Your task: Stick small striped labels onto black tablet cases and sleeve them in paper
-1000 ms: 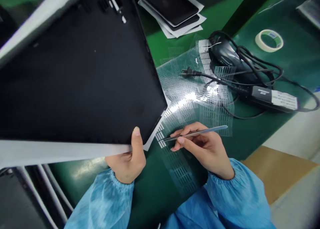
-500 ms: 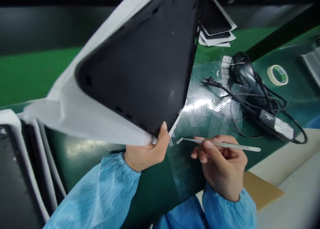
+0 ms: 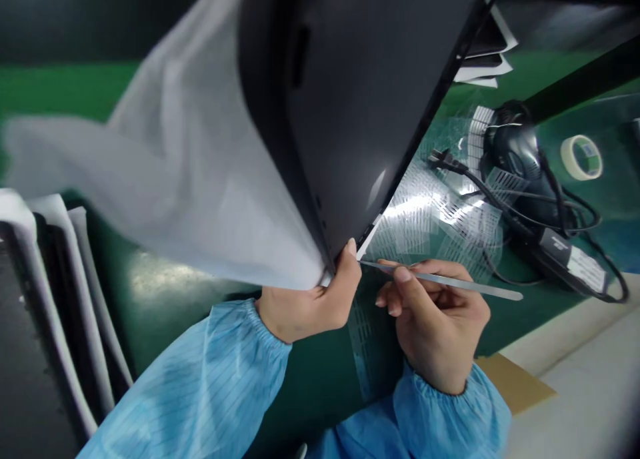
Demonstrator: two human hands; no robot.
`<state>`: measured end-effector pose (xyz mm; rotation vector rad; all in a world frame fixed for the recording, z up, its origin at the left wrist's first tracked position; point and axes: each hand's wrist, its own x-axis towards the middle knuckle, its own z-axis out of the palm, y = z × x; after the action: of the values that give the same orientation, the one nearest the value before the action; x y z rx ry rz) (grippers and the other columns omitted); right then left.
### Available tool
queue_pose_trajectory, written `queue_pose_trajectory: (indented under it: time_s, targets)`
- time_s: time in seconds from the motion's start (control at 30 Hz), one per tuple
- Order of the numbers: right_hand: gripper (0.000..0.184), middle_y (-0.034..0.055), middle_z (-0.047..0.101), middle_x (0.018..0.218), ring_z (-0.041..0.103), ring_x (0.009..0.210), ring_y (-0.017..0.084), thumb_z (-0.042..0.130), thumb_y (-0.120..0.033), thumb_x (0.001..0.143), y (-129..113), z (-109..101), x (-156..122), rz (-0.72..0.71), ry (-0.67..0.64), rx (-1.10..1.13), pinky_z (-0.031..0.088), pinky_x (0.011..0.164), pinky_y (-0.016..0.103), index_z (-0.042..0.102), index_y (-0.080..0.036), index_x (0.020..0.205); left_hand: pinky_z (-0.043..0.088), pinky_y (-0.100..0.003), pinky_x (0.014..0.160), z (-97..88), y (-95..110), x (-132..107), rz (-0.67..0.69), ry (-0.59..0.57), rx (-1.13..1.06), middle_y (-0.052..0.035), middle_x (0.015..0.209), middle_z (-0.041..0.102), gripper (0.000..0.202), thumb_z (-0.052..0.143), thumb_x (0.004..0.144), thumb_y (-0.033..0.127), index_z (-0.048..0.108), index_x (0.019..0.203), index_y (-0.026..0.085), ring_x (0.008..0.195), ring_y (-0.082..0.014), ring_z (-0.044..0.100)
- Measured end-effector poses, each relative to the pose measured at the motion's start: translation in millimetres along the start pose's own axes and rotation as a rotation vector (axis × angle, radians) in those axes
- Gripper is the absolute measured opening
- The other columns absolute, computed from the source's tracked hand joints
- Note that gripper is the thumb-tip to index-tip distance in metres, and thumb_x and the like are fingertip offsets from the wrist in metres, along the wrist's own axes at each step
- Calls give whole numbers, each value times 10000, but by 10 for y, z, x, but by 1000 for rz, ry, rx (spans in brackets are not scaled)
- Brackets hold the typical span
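My left hand (image 3: 315, 309) grips the lower corner of a black panel (image 3: 370, 112), thumb on its inner face. The panel is a thin, shallow shell with small slots along its rim, held up at a steep tilt. A white foam sheet (image 3: 200, 172) lies behind it and droops to the left. Between thumb and fingers, my right hand (image 3: 435, 319) pinches metal tweezers (image 3: 465, 284). Their tip points left and reaches the panel's corner beside my left thumb. What the tip holds, if anything, is hidden there.
Several panels wrapped in white foam (image 3: 55, 299) stand at the left. On the green table lie clear label strips (image 3: 415, 212), a black cable with an adapter (image 3: 555, 245), a dark rounded device (image 3: 513, 152) and a tape roll (image 3: 581, 157). More panels (image 3: 485, 65) are stacked behind.
The panel has swung to a steeper tilt, its foam sheet moving with it. The tweezers' tip, which carried a small pale piece, has come up against the corner by my left thumb.
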<state>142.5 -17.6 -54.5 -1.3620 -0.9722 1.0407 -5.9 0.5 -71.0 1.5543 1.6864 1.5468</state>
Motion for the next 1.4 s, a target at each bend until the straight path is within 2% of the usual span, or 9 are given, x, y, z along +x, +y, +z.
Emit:
queue_pose_trajectory:
  time_s: [0.1,0.43,0.53,0.67,0.83,1.03,1.13,1.27,1.4]
  targets:
    - [158,29,723,728,533,370,92,712,-91,770,4,-1,10,8,5,14,503,397,252,580,-168,811,606,-338,618,-3,57,39,82,17,79,27,595,634,102,718,714,204,675,803,229,551,-177,635]
    - [160,3,706,682,536,372,93,723,-103,764,11,-1,11,-1,4,-20,508,400,244,590,-171,820,588,-313,624,23,63,43,56,-5,31,45,564,609,91,708,723,200,662,799,220,561,-160,625]
    - [155,-11,690,660,536,378,89,726,-107,762,18,3,8,-9,8,-39,515,409,237,594,-174,812,568,-291,579,17,76,66,84,-15,31,42,516,566,46,696,737,213,653,736,197,536,-152,607]
    - [151,1,699,708,545,393,87,727,-116,759,38,9,-8,-48,23,-83,515,412,230,593,-178,795,544,-267,548,9,92,89,97,-40,29,43,502,547,121,673,760,220,619,657,186,520,-134,593]
    - [143,58,725,850,583,427,104,703,-95,768,48,13,-39,-107,-11,-101,510,412,244,588,-171,805,556,-263,631,27,73,72,100,-27,-28,27,618,636,81,696,732,176,619,706,180,641,-150,655]
    - [134,61,715,916,598,463,112,671,-84,789,66,-7,-69,-167,-32,-85,543,454,279,589,-185,822,542,-236,688,46,53,80,32,-27,-183,64,603,591,129,693,717,116,610,736,214,634,-117,631]
    - [121,58,715,880,629,515,134,665,-104,803,56,-22,-85,-132,-84,-100,538,446,264,590,-193,835,553,-272,776,38,69,94,0,-59,-187,26,727,673,96,663,747,133,641,805,207,764,-155,667]
    - [95,68,716,877,624,509,129,657,-117,818,12,-27,-96,-110,-176,-139,526,439,250,599,-191,833,541,-342,887,20,76,90,6,-65,-172,-21,936,722,186,640,769,154,662,950,193,897,-204,674]
    - [75,68,715,890,615,510,126,663,-149,827,26,-44,-91,-72,-166,-107,518,448,249,602,-189,845,534,-342,893,7,41,87,-83,-76,-227,-20,811,714,94,663,750,160,670,841,183,829,-205,680]
